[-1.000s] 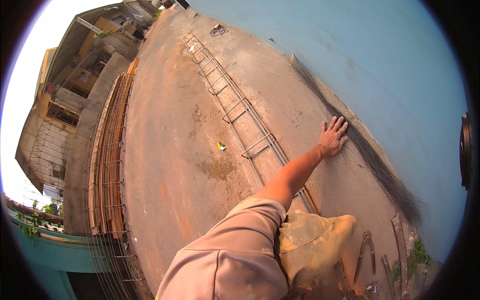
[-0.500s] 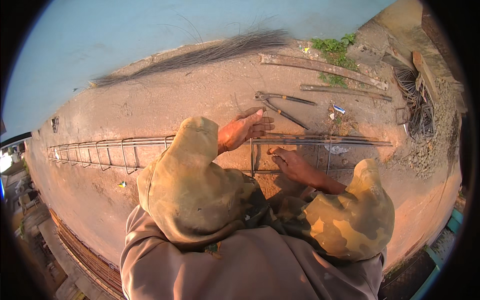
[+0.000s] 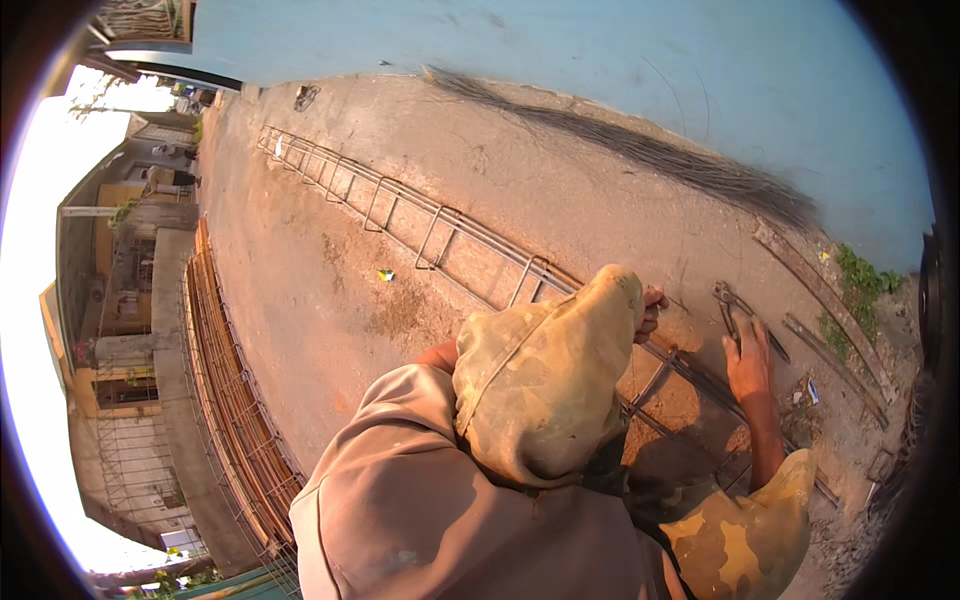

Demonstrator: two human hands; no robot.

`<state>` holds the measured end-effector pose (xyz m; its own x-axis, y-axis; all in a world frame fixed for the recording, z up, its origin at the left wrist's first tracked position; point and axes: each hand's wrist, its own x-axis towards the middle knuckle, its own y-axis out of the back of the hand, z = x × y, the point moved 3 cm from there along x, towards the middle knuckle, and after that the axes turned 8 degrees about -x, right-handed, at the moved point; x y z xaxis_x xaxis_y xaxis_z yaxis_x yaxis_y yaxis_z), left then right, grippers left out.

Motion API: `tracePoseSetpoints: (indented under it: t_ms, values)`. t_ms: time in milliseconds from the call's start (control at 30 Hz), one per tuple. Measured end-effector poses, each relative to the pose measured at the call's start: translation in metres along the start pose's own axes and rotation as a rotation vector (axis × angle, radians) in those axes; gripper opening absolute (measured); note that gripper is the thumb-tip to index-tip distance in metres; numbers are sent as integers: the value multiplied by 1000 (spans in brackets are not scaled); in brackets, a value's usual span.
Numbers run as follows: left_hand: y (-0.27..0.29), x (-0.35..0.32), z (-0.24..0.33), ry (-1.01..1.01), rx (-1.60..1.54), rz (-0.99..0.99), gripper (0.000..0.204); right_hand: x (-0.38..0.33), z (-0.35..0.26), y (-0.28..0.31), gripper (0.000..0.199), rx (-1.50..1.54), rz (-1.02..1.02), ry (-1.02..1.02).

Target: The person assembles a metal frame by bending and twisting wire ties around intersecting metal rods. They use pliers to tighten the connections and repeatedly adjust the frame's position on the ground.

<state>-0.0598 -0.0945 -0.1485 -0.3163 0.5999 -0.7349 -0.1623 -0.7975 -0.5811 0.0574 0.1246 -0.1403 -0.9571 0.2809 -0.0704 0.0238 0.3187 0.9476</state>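
Observation:
A long rebar cage [image 3: 440, 212] lies on the concrete ground, its bars running under my raised knee. My left hand [image 3: 651, 314] is at the bars beside the knee, fingers curled. A thin tie wire [image 3: 679, 304] shows at its fingertips; the knee hides part of the hand. Farther right, my right hand [image 3: 749, 362] reaches over the pincers [image 3: 728, 296], fingers stretched out along the handles and thumb apart. It is not closed round them. The pincers lie on the ground with their jaws pointing away from me.
A bundle of thin wires [image 3: 640, 148] lies along the blue wall [image 3: 560, 50]. Two flat strips, including a longer plank [image 3: 825, 305], lie near green weeds [image 3: 856, 285] at right. Long rusty bars [image 3: 225, 380] are stacked at left. A person [image 3: 168, 178] is far off.
The view has swung round to the left, bringing buildings and stacked bars in. My right hand has left the cage bars and moved out to the pincers. My left hand stays by the bars, more curled.

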Motion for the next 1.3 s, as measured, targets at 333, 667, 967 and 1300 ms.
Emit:
tracePoseSetpoints:
  t_ms: [333, 667, 967, 1300]
  values:
    - [6, -55, 74, -347, 14, 233, 19, 22, 38, -44, 49, 49, -334, -14]
    - [-175, -167, 127, -597, 909, -481, 26, 17, 32, 109, 20, 450, 61, -255]
    - [-322, -362, 122, -815, 780, -513, 23, 4, -111, 446, 17, 1199, -225, -311]
    - [-342, -579, 112, -636, 555, -348, 26, -91, -289, 612, 24, 1259, -375, -373]
